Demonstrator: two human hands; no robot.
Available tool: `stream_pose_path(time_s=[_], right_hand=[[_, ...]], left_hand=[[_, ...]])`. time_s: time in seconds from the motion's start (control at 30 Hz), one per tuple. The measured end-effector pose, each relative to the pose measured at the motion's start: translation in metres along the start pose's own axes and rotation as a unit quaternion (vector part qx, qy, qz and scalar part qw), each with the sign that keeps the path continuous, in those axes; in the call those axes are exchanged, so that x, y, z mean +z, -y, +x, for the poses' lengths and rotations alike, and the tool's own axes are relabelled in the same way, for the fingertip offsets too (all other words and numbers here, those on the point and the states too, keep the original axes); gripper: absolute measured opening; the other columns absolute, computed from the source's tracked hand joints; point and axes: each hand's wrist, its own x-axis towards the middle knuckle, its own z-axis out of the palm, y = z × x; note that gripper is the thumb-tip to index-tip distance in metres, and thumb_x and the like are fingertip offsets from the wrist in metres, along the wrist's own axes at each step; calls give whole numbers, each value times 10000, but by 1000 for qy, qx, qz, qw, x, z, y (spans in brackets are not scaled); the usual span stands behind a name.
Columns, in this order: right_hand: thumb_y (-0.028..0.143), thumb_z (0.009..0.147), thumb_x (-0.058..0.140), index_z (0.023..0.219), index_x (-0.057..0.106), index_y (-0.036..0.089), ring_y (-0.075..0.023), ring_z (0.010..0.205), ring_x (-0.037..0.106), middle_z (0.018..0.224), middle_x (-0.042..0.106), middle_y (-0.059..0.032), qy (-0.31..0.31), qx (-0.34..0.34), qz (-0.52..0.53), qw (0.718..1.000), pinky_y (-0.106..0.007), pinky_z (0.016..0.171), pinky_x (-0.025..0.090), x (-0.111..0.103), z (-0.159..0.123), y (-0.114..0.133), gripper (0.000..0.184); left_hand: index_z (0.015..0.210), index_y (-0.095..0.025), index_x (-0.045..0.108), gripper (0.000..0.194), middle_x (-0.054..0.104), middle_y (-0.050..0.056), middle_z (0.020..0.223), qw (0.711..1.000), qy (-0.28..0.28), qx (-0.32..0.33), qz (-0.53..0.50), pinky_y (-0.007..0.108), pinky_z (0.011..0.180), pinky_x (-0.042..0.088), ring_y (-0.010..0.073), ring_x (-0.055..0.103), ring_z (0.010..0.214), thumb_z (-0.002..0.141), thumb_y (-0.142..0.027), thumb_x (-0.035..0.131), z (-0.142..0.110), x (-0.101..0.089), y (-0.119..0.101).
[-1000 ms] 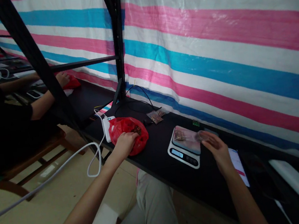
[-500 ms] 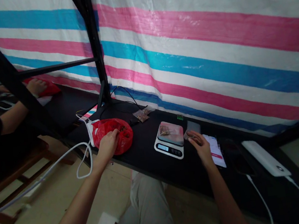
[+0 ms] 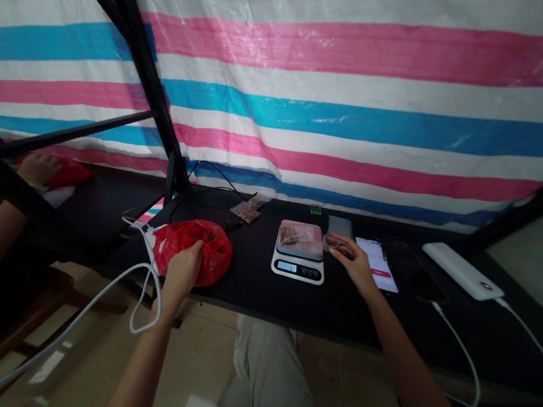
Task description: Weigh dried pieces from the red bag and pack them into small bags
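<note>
My left hand (image 3: 185, 267) reaches over the rim of a red plastic bag (image 3: 218, 255). Its fingers are bent together at the bag's mouth, and the fingertips are partly hidden. Small dark pieces show faintly inside. My right hand (image 3: 353, 261) pinches what looks like a small clear plastic bag (image 3: 328, 242), its mouth rounded open, just right of a white kitchen scale (image 3: 300, 270). On the scale's plate lies a small clear packet of brown pieces (image 3: 289, 235). The display is lit, but its figures are too small to read.
Filled packets (image 3: 247, 211) lie at the back by a black cable. Behind my right hand is a stack of clear bags (image 3: 339, 226). A lit phone (image 3: 377, 266), a dark phone and a white power bank (image 3: 463, 271) lie rightward. Another person's hand (image 3: 39, 170) is at far left.
The view has turned a little, so everything sits further left. My left hand stays at the red bag, and fewer brown pieces show in its mouth. My right hand keeps its hold beside the scale.
</note>
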Motion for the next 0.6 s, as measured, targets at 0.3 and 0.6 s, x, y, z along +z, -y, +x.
stream_pose_path(time_s=[0.3, 0.6], right_hand=[[383, 686, 656, 1073, 582, 175, -214, 902, 610, 1091, 631, -106, 12, -13, -23, 1000, -416, 865, 452, -1, 7, 5, 446], [368, 694, 639, 1059, 596, 204, -206, 841, 622, 1048, 651, -70, 29, -40, -94, 994, -390, 822, 458, -5, 10, 9, 403]], left_hand=[[1031, -150, 526, 275, 598, 122, 1029, 996, -19, 65, -51, 334, 775, 460, 234, 569, 965, 842, -157, 326, -8, -37, -5], [1137, -202, 503, 304, 476, 95, 1253, 965, -106, 195, -136, 406, 927, 380, 237, 442, 1139, 862, -193, 374, 0, -43, -79]])
